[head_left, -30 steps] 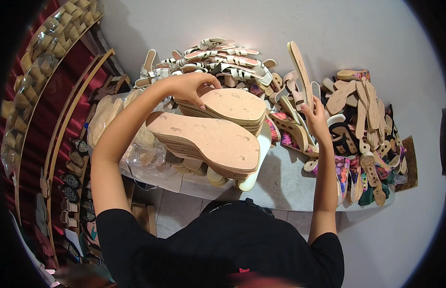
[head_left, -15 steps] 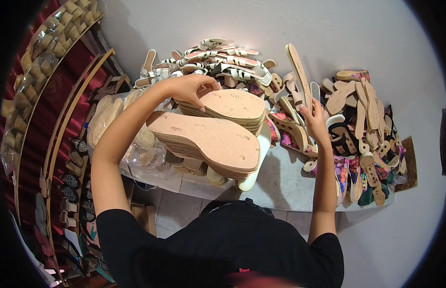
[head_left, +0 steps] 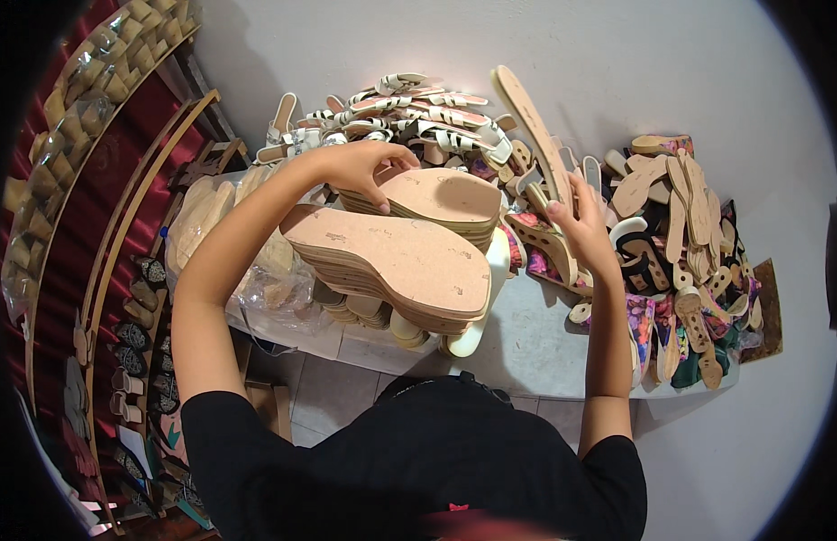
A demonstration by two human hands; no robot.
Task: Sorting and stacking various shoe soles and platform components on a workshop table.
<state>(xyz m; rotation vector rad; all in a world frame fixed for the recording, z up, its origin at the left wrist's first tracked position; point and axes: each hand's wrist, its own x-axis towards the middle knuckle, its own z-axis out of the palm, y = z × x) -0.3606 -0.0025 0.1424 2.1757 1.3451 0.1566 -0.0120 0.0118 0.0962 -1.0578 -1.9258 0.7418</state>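
Observation:
Two stacks of tan shoe insole boards stand side by side on the table: a near stack (head_left: 391,261) and a far stack (head_left: 450,191). My left hand (head_left: 369,173) curls over the heel end of the far stack, thumb on the top board, its other fingertips partly hidden. In my right hand (head_left: 582,224) is a long tan insole board (head_left: 534,126), gripped near its lower end and standing tilted up to the left. Its shadow falls on the far stack. Pale cream sole pieces (head_left: 472,335) lie beneath the near stack.
Behind the stacks is a heap of white strappy sandals (head_left: 436,113). Flowered wedge shoes and loose insoles (head_left: 698,203) crowd the right of the white table (head_left: 526,334). Plastic-wrapped soles (head_left: 274,288) lie at the left, beside shelves of shoes (head_left: 134,334). A wall (head_left: 571,45) rises behind.
My right hand has moved slightly left with the insole board, which now leans further toward the far stack. My left hand stays almost in place.

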